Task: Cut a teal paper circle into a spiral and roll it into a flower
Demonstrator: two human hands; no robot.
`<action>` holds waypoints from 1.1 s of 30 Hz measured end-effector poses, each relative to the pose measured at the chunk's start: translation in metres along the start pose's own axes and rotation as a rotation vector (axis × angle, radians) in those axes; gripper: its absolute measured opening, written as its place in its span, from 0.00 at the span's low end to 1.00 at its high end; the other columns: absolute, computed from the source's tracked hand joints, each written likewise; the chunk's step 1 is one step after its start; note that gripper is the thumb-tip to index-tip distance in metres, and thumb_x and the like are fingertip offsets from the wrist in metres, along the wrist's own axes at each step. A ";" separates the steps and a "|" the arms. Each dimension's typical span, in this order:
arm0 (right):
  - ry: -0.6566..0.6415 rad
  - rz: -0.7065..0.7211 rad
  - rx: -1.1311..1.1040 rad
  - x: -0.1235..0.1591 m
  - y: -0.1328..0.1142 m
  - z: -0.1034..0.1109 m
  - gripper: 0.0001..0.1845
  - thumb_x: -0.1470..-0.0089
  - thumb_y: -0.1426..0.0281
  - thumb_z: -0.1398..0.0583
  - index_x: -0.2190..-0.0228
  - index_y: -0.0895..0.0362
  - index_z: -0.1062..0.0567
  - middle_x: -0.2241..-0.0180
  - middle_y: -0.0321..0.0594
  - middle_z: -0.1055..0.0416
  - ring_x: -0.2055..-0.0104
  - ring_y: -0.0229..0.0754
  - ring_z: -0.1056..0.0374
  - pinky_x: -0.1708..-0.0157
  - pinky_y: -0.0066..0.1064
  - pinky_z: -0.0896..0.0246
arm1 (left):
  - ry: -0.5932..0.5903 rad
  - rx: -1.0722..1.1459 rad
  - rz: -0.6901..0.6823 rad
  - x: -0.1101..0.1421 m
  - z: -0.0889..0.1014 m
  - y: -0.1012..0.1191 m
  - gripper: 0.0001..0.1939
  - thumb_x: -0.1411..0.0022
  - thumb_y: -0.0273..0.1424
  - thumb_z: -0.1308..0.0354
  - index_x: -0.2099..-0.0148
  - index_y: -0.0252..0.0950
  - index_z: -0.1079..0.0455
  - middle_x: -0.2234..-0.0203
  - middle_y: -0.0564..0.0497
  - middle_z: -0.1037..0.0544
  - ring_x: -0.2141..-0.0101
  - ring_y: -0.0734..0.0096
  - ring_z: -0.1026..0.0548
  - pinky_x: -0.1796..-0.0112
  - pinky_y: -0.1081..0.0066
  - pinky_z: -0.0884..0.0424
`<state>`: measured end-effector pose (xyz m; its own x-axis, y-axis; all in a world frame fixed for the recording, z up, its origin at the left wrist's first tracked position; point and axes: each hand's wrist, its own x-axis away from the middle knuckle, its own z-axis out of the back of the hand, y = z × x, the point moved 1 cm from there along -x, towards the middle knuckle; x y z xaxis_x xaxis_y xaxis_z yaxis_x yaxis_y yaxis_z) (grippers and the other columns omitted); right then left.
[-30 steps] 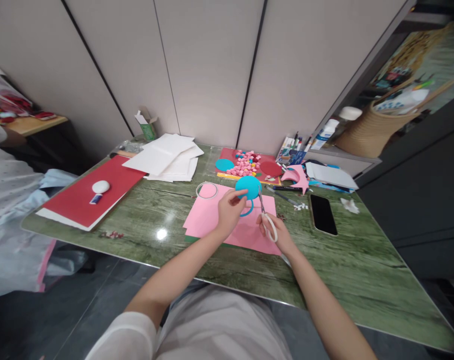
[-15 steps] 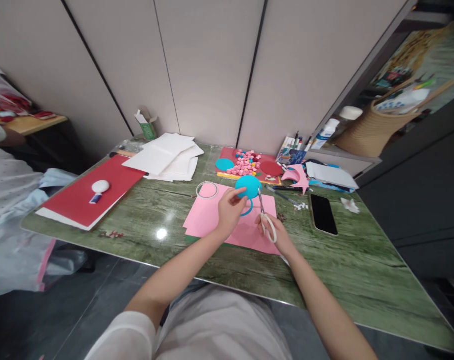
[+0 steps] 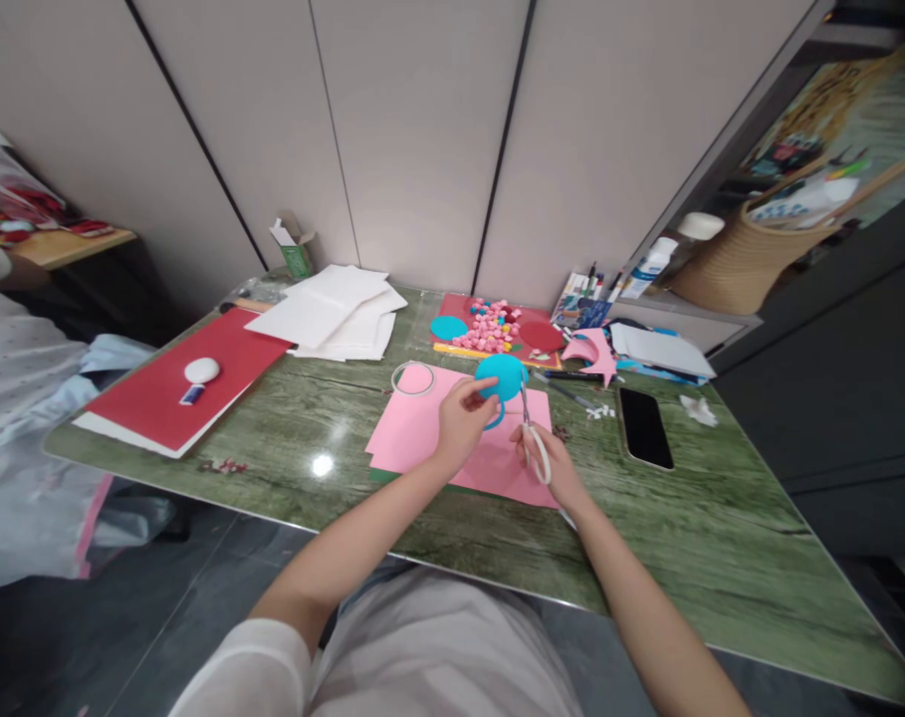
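Observation:
My left hand point(image 3: 461, 423) pinches a round blue paper disc point(image 3: 501, 375) and holds it up above a pink sheet point(image 3: 414, 428) on the green table point(image 3: 721, 528). A thin blue strip curls down from the disc by my fingers. In my right hand point(image 3: 553, 463) is a pair of white-handled scissors point(image 3: 533, 426), with the blades pointing up at the disc's right edge. A clear tape ring point(image 3: 412, 377) lies on the pink sheet's far left corner.
A black phone point(image 3: 644, 427) lies to the right of the pink sheet. Behind are small pink paper pieces on a red sheet point(image 3: 497, 327), pens and paper scraps. White sheets point(image 3: 333, 311) and a red board point(image 3: 168, 388) lie at the left. A person in white sits at far left.
The blue disc has turned slightly in my left hand, and the scissors have stayed at its right edge. Both hands remain in nearly the same place.

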<state>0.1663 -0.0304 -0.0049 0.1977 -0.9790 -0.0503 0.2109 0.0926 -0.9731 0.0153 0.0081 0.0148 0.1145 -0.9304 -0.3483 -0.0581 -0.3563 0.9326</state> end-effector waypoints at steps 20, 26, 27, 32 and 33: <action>0.032 0.011 0.003 0.000 0.005 -0.005 0.18 0.47 0.55 0.50 0.72 0.57 0.34 0.82 0.32 0.41 0.79 0.34 0.45 0.78 0.26 0.49 | 0.008 0.001 -0.007 0.001 0.002 0.003 0.10 0.47 0.31 0.46 0.62 0.35 0.29 0.68 0.48 0.28 0.68 0.72 0.30 0.67 0.71 0.33; 0.015 0.003 -0.001 -0.001 0.007 -0.003 0.17 0.48 0.55 0.50 0.72 0.56 0.34 0.82 0.32 0.41 0.80 0.34 0.44 0.78 0.26 0.49 | 0.023 0.022 -0.015 0.001 0.002 0.003 0.11 0.47 0.30 0.46 0.61 0.35 0.29 0.68 0.48 0.29 0.66 0.72 0.31 0.64 0.71 0.33; 0.015 0.004 0.004 -0.001 0.007 -0.003 0.17 0.48 0.55 0.50 0.72 0.57 0.34 0.82 0.32 0.41 0.80 0.34 0.44 0.78 0.26 0.49 | 0.029 0.027 -0.018 0.001 0.002 0.003 0.11 0.47 0.30 0.46 0.60 0.35 0.30 0.67 0.48 0.29 0.66 0.72 0.31 0.65 0.71 0.33; 0.001 0.013 0.012 0.000 0.005 -0.003 0.17 0.48 0.56 0.50 0.72 0.56 0.34 0.83 0.32 0.42 0.80 0.35 0.45 0.78 0.26 0.50 | 0.062 0.049 -0.034 0.001 0.001 0.003 0.12 0.48 0.30 0.45 0.59 0.36 0.30 0.67 0.49 0.30 0.68 0.74 0.32 0.66 0.72 0.33; -0.002 0.013 0.013 0.000 0.004 -0.003 0.17 0.48 0.55 0.50 0.72 0.56 0.34 0.83 0.32 0.42 0.80 0.35 0.45 0.78 0.26 0.50 | 0.063 0.049 -0.032 0.001 0.001 0.003 0.13 0.48 0.30 0.44 0.58 0.36 0.30 0.67 0.49 0.30 0.68 0.75 0.32 0.66 0.73 0.33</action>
<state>0.1643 -0.0306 -0.0096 0.2025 -0.9773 -0.0623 0.2210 0.1076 -0.9693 0.0139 0.0065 0.0171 0.1797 -0.9116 -0.3697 -0.1019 -0.3910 0.9147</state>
